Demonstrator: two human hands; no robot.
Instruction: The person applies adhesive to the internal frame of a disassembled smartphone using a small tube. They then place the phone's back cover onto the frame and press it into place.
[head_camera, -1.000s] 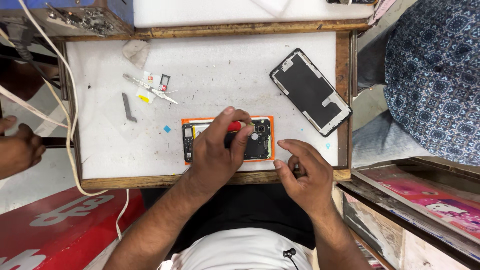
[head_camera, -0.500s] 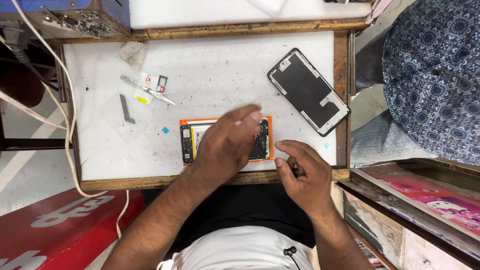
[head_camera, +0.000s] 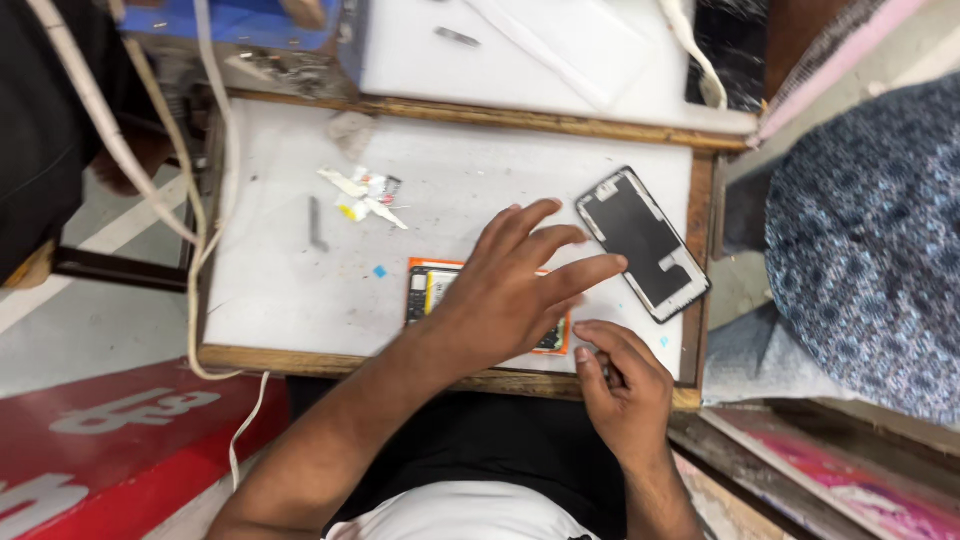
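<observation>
Head view, looking straight down: there's a white-topped work bench (head_camera: 300, 290) with a wooden frame, and right near its front edge lies an opened smartphone body with an orange rim and exposed insides (head_camera: 428, 290). Most of it is covered by the left hand (head_camera: 515, 285), which hangs over it with the fingers spread and stretched out toward the right, nothing pinched in them as far as I can see. Can't really tell if the palm is actually touching the phone or just floating over it.

The right hand (head_camera: 615, 385) sits at the front wooden edge of the bench, just right of the phone body, fingers curled in tight. Looks like it's pinching something small and dark, but it's too hidden to say what.

Just past the left fingertips lies a detached black phone screen panel (head_camera: 643, 243), flat on the bench and turned at an angle, near the right edge. It's apart from the orange phone body.

Toward the back left of the bench there's a little cluster of white and yellow scraps (head_camera: 362, 195), and beside that a thin grey metal strip (head_camera: 317, 222). A tiny blue square bit (head_camera: 379, 271) lies just left of the phone.

A pale cable (head_camera: 205, 180) trails down the left side of the bench. Off to the right there's a person in blue patterned fabric (head_camera: 870, 240).
</observation>
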